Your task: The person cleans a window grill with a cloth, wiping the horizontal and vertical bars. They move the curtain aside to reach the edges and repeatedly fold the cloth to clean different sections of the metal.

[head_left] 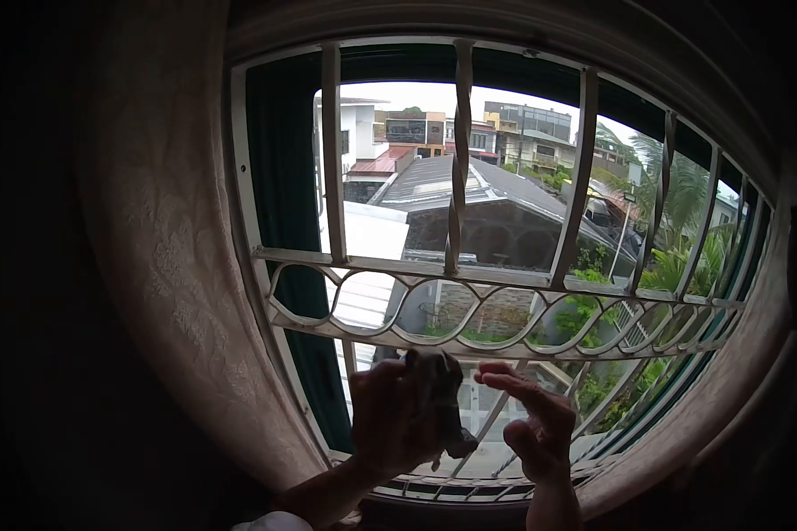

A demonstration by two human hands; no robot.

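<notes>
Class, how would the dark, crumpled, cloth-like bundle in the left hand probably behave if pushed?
The bundle would probably yield, since it looks folded and one end hangs beside the left hand. It seems fairly light, as that hand alone holds it up. Its lumpy outline suggests it would hardly roll.

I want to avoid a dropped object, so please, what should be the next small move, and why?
Probably bring the right hand slightly inward to support the dark object. Only the left hand seems to hold it, in front of the window bars, while the right hand is beside it, open and apparently empty. It is too dark to name.
</notes>
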